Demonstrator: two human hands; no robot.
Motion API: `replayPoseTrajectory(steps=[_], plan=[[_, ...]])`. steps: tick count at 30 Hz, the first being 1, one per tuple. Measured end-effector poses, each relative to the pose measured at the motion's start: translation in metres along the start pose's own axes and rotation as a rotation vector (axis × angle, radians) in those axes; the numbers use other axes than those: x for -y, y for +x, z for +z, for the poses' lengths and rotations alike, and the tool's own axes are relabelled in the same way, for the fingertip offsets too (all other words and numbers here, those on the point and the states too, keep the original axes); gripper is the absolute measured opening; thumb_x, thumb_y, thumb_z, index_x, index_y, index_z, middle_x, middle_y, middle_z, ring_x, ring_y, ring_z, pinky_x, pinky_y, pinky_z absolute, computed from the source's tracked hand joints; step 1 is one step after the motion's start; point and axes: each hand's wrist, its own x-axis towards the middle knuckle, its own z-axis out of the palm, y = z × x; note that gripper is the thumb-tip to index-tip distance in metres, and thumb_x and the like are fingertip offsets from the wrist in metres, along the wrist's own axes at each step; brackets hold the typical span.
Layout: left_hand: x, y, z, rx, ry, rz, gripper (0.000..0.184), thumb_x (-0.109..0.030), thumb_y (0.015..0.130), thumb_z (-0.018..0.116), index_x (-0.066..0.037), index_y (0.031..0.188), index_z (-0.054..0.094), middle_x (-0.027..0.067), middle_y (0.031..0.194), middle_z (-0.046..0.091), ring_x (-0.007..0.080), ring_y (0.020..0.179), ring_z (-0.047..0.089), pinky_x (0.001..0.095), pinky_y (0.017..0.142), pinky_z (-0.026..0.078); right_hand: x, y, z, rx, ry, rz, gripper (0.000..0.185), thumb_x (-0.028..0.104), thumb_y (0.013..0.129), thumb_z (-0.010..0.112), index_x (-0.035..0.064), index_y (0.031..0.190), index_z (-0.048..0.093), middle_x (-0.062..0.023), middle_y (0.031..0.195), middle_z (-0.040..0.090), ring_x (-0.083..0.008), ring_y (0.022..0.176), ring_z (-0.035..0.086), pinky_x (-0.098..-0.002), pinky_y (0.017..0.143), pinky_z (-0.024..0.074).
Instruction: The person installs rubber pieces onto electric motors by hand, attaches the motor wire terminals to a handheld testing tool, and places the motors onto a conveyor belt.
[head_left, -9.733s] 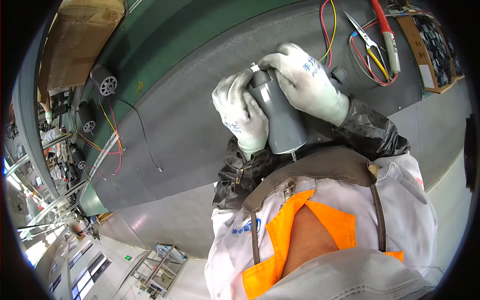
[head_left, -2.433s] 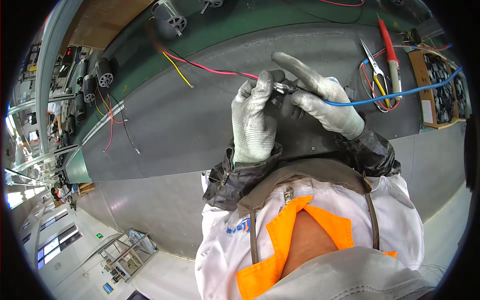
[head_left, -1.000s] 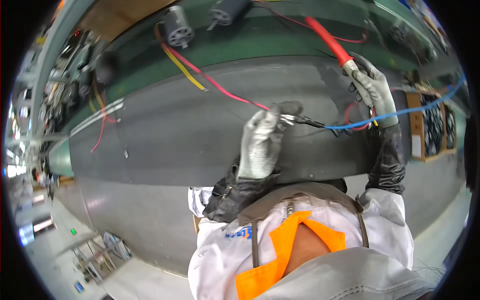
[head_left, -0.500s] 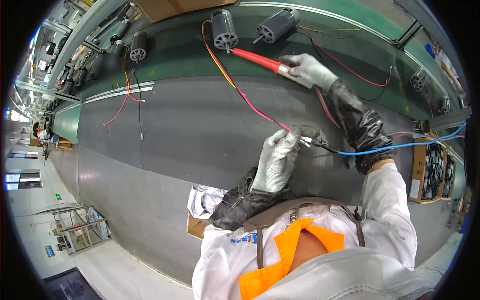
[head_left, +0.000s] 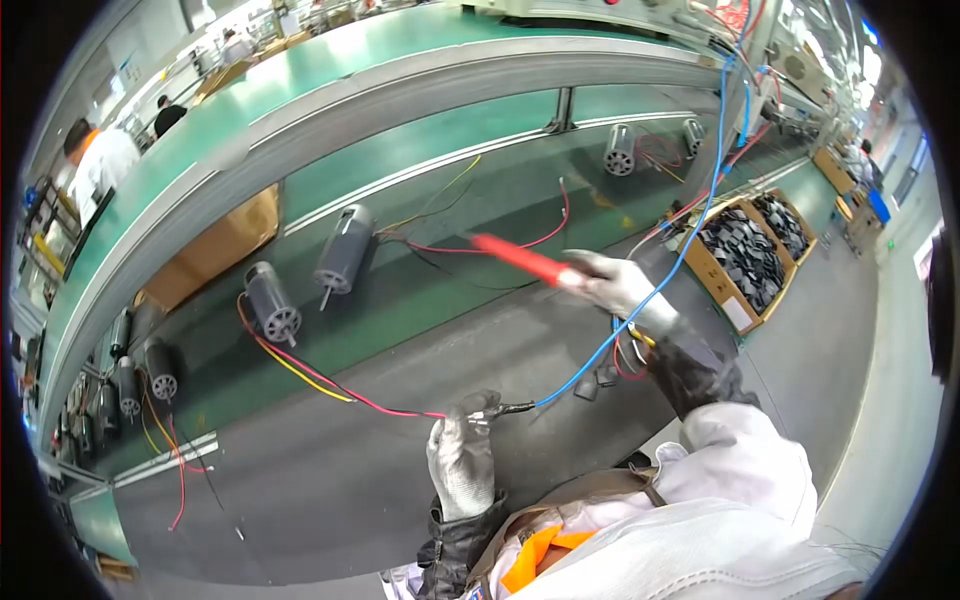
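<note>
My gloved left hand (head_left: 463,462) pinches the end of a red and black motor lead (head_left: 385,408) together with a clip on the blue cable (head_left: 590,362). That lead runs to a grey motor (head_left: 272,305) on the green belt. Raised over the belt, my gloved right hand (head_left: 622,290) is closed around a red probe (head_left: 520,262) with a pale handle, its tip pointing left. A second grey motor (head_left: 345,250) lies left of the probe, beside loose red, yellow and black wires.
A cardboard box of black parts (head_left: 745,260) stands at the right. Scissors with yellow handles (head_left: 641,336) lie below my right hand. A metal rail (head_left: 400,92) crosses above the belt. More motors (head_left: 160,368) are at the left. A person (head_left: 100,160) works at the upper left.
The view has swung up and to the right. My right hand picked up the probe, reached it to a motor's shaft, and now holds it away from the motors. My left hand keeps its pinch.
</note>
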Motion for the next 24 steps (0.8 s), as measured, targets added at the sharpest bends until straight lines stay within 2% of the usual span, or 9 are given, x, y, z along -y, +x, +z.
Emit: replayPoseTrajectory(steps=[5, 9, 11, 14, 15, 18, 21, 23, 24], plan=[[0.015, 0.008, -0.004, 0.044, -0.079, -0.063, 0.047, -0.035, 0.107, 0.053, 0.008, 0.124, 0.060, 0.0218, 0.119, 0.068, 0.0265, 0.112, 0.066, 0.0416, 0.102, 0.050, -0.104, -0.060, -0.075, -0.467, -0.531, 0.097, 0.049, 0.025, 0.093, 0.071, 0.0033, 0.135, 0.061, -0.0161, 0.101, 0.074, -0.0303, 0.095, 0.071, -0.0386, 0.087, 0.0551], [0.025, 0.013, -0.012, -0.007, -0.132, -0.079, 0.043, -0.033, 0.108, 0.052, 0.006, 0.123, 0.059, 0.0230, 0.119, 0.067, 0.0270, 0.113, 0.066, 0.0434, 0.103, 0.050, -0.056, -0.090, -0.066, -0.391, -0.926, -0.089, 0.064, 0.021, 0.082, 0.077, 0.0064, 0.141, 0.056, -0.0193, 0.116, 0.065, -0.0385, 0.112, 0.061, -0.0459, 0.099, 0.0493], [0.026, 0.015, -0.014, -0.027, -0.104, -0.049, 0.042, -0.039, 0.108, 0.050, 0.000, 0.109, 0.066, 0.0203, 0.118, 0.069, 0.0314, 0.107, 0.067, 0.0478, 0.097, 0.052, -0.013, -0.089, -0.048, -0.027, -0.275, -0.269, 0.080, 0.017, 0.078, 0.079, 0.0087, 0.151, 0.046, -0.0224, 0.134, 0.059, -0.0332, 0.127, 0.056, -0.0440, 0.106, 0.0450], [0.011, 0.013, -0.010, -0.036, 0.577, 0.099, 0.031, -0.029, 0.108, 0.052, -0.002, 0.102, 0.064, 0.0131, 0.103, 0.070, 0.0237, 0.094, 0.066, 0.0406, 0.086, 0.051, 0.040, -0.091, 0.009, 0.687, 0.575, 0.048, 0.066, 0.015, 0.088, 0.074, 0.0018, 0.148, 0.050, -0.0104, 0.129, 0.068, -0.0154, 0.114, 0.063, -0.0305, 0.098, 0.0487], [-0.001, 0.007, -0.007, 0.012, 1.047, 0.236, 0.029, -0.027, 0.107, 0.054, -0.001, 0.102, 0.064, 0.0124, 0.099, 0.070, 0.0217, 0.089, 0.065, 0.0385, 0.081, 0.050, 0.043, -0.093, 0.036, 0.737, 0.551, -0.136, 0.049, 0.011, 0.090, 0.071, 0.0003, 0.137, 0.062, -0.0097, 0.118, 0.072, -0.0165, 0.103, 0.067, -0.0304, 0.090, 0.0516], [-0.019, 0.009, -0.062, -0.579, 1.102, 0.218, 0.024, -0.021, 0.099, 0.065, 0.000, 0.111, 0.065, 0.0160, 0.098, 0.067, 0.0232, 0.088, 0.064, 0.0377, 0.078, 0.050, 0.047, -0.075, 0.033, 0.882, 0.635, -0.137, 0.031, 0.008, 0.097, 0.061, -0.0021, 0.125, 0.067, -0.0059, 0.085, 0.072, -0.0144, 0.070, 0.066, -0.0298, 0.065, 0.0536], [-0.089, -0.016, -0.150, -0.987, 2.378, 0.612, 0.042, -0.024, 0.091, 0.076, -0.001, 0.124, 0.064, 0.0227, 0.128, 0.061, 0.0333, 0.116, 0.062, 0.0453, 0.095, 0.051, 0.034, -0.050, 0.013, 0.015, 0.181, -0.373, 0.043, 0.013, 0.103, 0.045, -0.0018, 0.143, 0.053, -0.0058, 0.092, 0.072, -0.0132, 0.072, 0.064, -0.0284, 0.069, 0.0529], [-0.128, -0.024, -0.137, -1.186, 2.426, 0.555, 0.052, -0.029, 0.089, 0.078, -0.003, 0.130, 0.061, 0.0247, 0.147, 0.048, 0.0389, 0.132, 0.052, 0.0481, 0.105, 0.047, 0.014, -0.027, -0.005, -0.033, -0.210, 0.156, 0.050, 0.015, 0.098, 0.062, 0.0075, 0.147, 0.054, -0.0064, 0.095, 0.072, -0.0108, 0.081, 0.065, -0.0283, 0.076, 0.0519], [-0.137, -0.019, -0.120, -1.070, 2.437, 0.710, 0.053, -0.030, 0.089, 0.078, -0.003, 0.131, 0.061, 0.0241, 0.145, 0.051, 0.0386, 0.131, 0.053, 0.0473, 0.105, 0.047, -0.026, -0.024, -0.013, -0.129, -0.506, 0.032, 0.051, 0.014, 0.096, 0.067, 0.0120, 0.146, 0.057, -0.0053, 0.094, 0.072, -0.0090, 0.083, 0.066, -0.0258, 0.075, 0.0511]])
